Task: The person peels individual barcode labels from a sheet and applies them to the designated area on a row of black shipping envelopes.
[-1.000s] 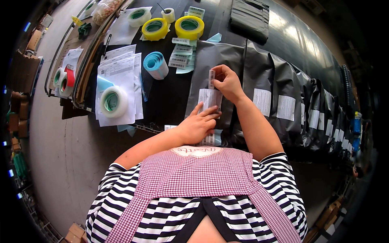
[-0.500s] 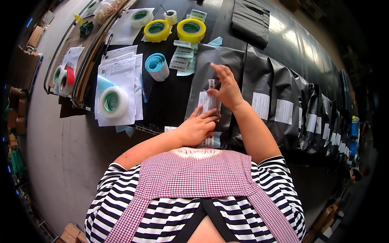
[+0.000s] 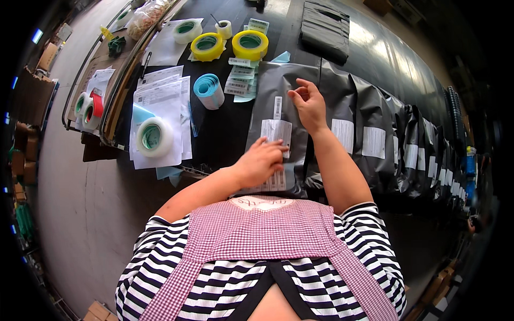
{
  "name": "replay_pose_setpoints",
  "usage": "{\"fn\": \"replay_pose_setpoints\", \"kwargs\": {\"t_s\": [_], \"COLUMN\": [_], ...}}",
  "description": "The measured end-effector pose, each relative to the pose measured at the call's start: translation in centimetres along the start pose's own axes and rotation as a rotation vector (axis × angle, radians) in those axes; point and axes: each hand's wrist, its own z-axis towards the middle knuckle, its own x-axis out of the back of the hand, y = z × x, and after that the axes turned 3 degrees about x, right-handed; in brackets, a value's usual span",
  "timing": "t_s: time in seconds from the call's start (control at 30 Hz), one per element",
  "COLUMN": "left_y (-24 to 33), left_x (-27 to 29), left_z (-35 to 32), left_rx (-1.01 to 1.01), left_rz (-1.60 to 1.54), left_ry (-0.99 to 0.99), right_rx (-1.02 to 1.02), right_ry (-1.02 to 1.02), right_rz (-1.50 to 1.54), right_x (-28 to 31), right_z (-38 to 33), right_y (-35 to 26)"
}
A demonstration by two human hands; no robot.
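Observation:
A grey plastic mailing bag (image 3: 267,88) lies flat on the black table before me. On it are a white printed label (image 3: 274,128) and, above that, a narrow barcode sticker (image 3: 278,107). My left hand (image 3: 261,162) is open, its fingertips over the label's lower part. Partly under that hand, near the bag's lower end, is a backing sheet with barcode stickers (image 3: 277,181). My right hand (image 3: 309,104) is raised over the bag's right side, its fingers loosely bent and apart with nothing visible in them.
More grey bags with white labels (image 3: 373,142) stand in a row to the right. Folded black bags (image 3: 324,32) lie at the back. Leftward are yellow tape rolls (image 3: 250,45), a blue-and-white label roll (image 3: 209,91), barcode strips (image 3: 239,80), and printed papers (image 3: 160,101) under a clear tape roll (image 3: 154,137).
My right hand has lifted off the label area toward the upper right, its fingers bending. The left hand has shifted slightly left and down, uncovering more of the label.

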Motion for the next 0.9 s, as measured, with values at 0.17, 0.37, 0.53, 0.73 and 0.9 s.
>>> {"fn": "replay_pose_setpoints", "kwargs": {"t_s": [0.17, 0.37, 0.53, 0.73, 0.9], "left_y": [2.2, 4.3, 5.5, 7.1, 8.4], "left_x": [4.6, 4.6, 4.5, 3.3, 2.3], "left_z": [-0.2, -0.4, -1.1, -0.9, 0.1], "left_rx": [0.191, 0.258, 0.244, 0.116, 0.152], "left_rz": [-0.334, -0.442, -0.569, -0.841, -0.912], "left_ry": [0.331, 0.286, 0.226, 0.341, 0.246], "right_rx": [0.291, 0.418, 0.122, -0.067, -0.103], "right_ry": [-0.181, 0.008, -0.131, -0.136, -0.168], "right_rz": [-0.141, -0.432, -0.119, 0.044, 0.11], "right_x": [2.5, 1.5, 2.6, 3.6, 5.6], "right_z": [-11.6, -14.5, -16.4, -17.7, -18.2], "right_y": [-9.0, -12.2, -11.2, -12.8, -12.2]}}
